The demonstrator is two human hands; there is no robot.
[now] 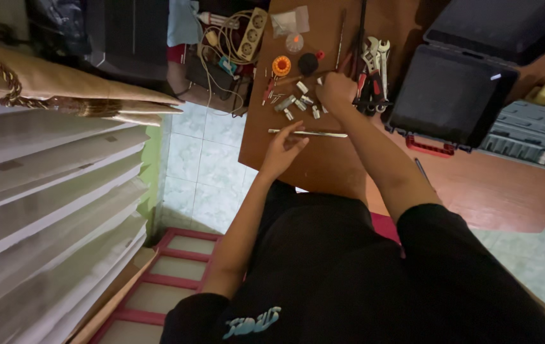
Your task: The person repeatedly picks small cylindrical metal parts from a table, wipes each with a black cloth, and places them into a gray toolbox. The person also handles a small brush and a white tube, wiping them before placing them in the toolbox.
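A person in a dark shirt leans over a brown wooden table [323, 169], seen from above. On the table's right side lies an open black tool case [454, 95], its grey socket tray [527, 134] further right. Wrenches and pliers [371, 64] lie in a pile at the far middle, left of the case.

A long, thin silver metal rod [307, 133] lies flat on the table, its long axis running left to right. The left hand [282, 150] rests at the rod's left end, on its near side, with fingers loosely extended and fingertips at or just touching the rod; whether it grips the rod cannot be told. The right hand [336, 89] is beyond the rod, further from it, clenched over something small among the tools; what it holds is hidden.

Several small silver sockets [298, 102] are scattered between the hands, just beyond the rod. An orange round spool [281, 65] sits further away.
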